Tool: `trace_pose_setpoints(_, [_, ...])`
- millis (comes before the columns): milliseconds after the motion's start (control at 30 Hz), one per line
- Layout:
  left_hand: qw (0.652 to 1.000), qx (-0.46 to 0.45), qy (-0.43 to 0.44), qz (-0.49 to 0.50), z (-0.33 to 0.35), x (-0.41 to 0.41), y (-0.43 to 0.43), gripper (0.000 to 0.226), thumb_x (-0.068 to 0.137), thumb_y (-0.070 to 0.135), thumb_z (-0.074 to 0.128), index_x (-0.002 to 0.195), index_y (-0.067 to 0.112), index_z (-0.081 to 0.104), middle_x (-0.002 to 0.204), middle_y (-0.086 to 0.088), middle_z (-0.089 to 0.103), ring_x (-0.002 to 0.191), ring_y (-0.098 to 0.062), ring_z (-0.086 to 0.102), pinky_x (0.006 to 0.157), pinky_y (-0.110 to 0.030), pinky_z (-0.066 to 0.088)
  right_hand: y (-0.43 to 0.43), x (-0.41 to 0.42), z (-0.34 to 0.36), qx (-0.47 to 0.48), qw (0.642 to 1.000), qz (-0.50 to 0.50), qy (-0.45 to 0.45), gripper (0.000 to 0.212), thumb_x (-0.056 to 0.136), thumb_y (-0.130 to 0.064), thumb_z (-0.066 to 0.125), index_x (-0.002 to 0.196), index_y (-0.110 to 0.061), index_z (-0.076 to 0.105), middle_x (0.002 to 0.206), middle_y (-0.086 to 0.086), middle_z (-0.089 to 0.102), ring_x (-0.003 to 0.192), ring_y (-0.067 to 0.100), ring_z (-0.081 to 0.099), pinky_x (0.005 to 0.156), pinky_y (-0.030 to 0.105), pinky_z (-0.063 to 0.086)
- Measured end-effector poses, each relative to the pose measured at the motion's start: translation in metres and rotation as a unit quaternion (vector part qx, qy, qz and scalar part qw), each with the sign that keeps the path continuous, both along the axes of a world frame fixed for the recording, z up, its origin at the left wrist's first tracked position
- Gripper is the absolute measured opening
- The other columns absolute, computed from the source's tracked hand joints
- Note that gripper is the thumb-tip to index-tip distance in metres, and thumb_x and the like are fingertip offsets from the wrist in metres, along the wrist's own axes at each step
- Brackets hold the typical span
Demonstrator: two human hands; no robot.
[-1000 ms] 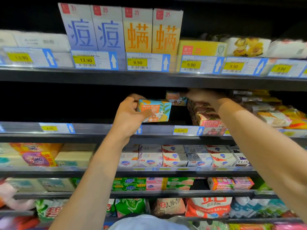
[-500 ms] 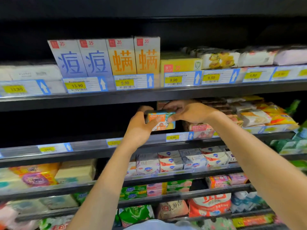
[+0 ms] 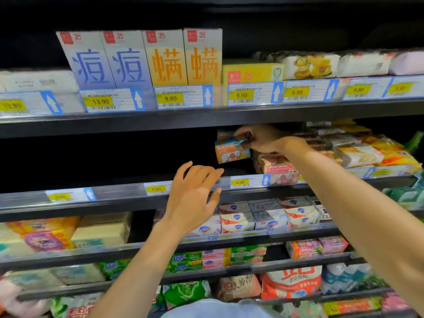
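Soap box point(image 3: 230, 150), orange and blue with "Goat Soap" printed on it, hangs tilted just above and slightly left of the 8.00 price tag point(image 3: 239, 182), inside the dark shelf bay; whether its base touches the shelf floor we cannot tell. Our right hand point(image 3: 260, 139) pinches its upper right corner, thumb and fingers curled round the carton's edge, up and right of that tag. Our left hand point(image 3: 195, 196) hovers down and left of the tag, fingers spread and relaxed, holding nothing, in front of the shelf rail point(image 3: 114, 193) that carries the tag. Just right of the tag, a pink Goat Soap pack point(image 3: 278, 167) lies at the front of a stack. Well above the tag stand tall cartons point(image 3: 128, 63) with blue and orange characters. Below the tag, white soap bars point(image 3: 237, 222) fill the next shelf.
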State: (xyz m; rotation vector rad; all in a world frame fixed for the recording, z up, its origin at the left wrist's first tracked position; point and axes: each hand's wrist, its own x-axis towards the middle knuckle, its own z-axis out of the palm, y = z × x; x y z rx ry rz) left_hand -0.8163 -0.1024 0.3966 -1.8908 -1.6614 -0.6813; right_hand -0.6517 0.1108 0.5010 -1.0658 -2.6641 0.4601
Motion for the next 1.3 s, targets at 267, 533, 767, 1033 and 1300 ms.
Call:
trace_pose_setpoints(267, [0.999, 0.014, 0.049, 0.011, -0.013, -0.006, 0.002, 0.052, 0.101, 0.043, 0.052, 0.149, 0.023, 0.052, 0.15, 0.002, 0.055, 0.136, -0.018, 0.05, 0.119, -0.041, 0.03, 0.019, -0.01, -0.009, 0.064, 0.998, -0.001, -0.011, 0.041, 0.091, -0.02, 0.08, 0.128, -0.015, 0.063, 0.127, 0.005, 0.066, 0.111, 0.019, 0.058, 0.099, 0.031, 0.046])
trace_pose_setpoints(533, [0.998, 0.03, 0.052, 0.006, -0.017, -0.008, 0.004, 0.055, 0.1, 0.049, 0.051, 0.148, 0.023, 0.054, 0.148, 0.001, 0.057, 0.133, -0.019, 0.054, 0.116, -0.041, 0.032, 0.023, -0.01, -0.007, 0.084, 0.996, -0.005, -0.033, 0.04, 0.091, -0.018, 0.079, 0.127, -0.013, 0.064, 0.124, 0.005, 0.066, 0.104, 0.023, 0.062, 0.082, 0.027, 0.04])
trace_pose_setpoints(767, [0.999, 0.025, 0.045, 0.007, -0.015, -0.007, 0.002, 0.055, 0.099, 0.05, 0.051, 0.147, 0.024, 0.055, 0.144, 0.002, 0.06, 0.13, -0.019, 0.055, 0.113, -0.041, 0.035, 0.027, -0.016, -0.006, 0.082, 0.996, -0.024, -0.038, 0.04, 0.09, -0.017, 0.081, 0.126, -0.015, 0.064, 0.13, 0.005, 0.066, 0.118, 0.026, 0.058, 0.093, 0.03, 0.04])
trace_pose_setpoints(1033, [1.0, -0.002, 0.03, 0.0, -0.012, -0.005, -0.003, 0.057, 0.099, 0.049, 0.051, 0.149, 0.023, 0.052, 0.146, 0.001, 0.057, 0.133, -0.02, 0.053, 0.117, -0.041, 0.031, 0.021, -0.016, -0.007, 0.09, 0.994, -0.041, -0.045, 0.034, 0.093, -0.017, 0.076, 0.125, -0.015, 0.065, 0.13, 0.008, 0.066, 0.119, 0.03, 0.06, 0.093, 0.029, 0.042])
trace_pose_setpoints(1300, [0.999, -0.054, -0.003, -0.006, -0.004, 0.0, -0.021, 0.06, 0.098, 0.04, 0.056, 0.153, 0.019, 0.046, 0.158, -0.006, 0.045, 0.149, -0.024, 0.036, 0.126, -0.05, 0.02, -0.061, 0.012, -0.005, 0.145, 0.985, -0.069, -0.066, 0.054, 0.104, -0.046, 0.055, 0.153, -0.028, 0.045, 0.15, 0.009, 0.055, 0.135, 0.036, 0.052, 0.109, 0.045, 0.047])
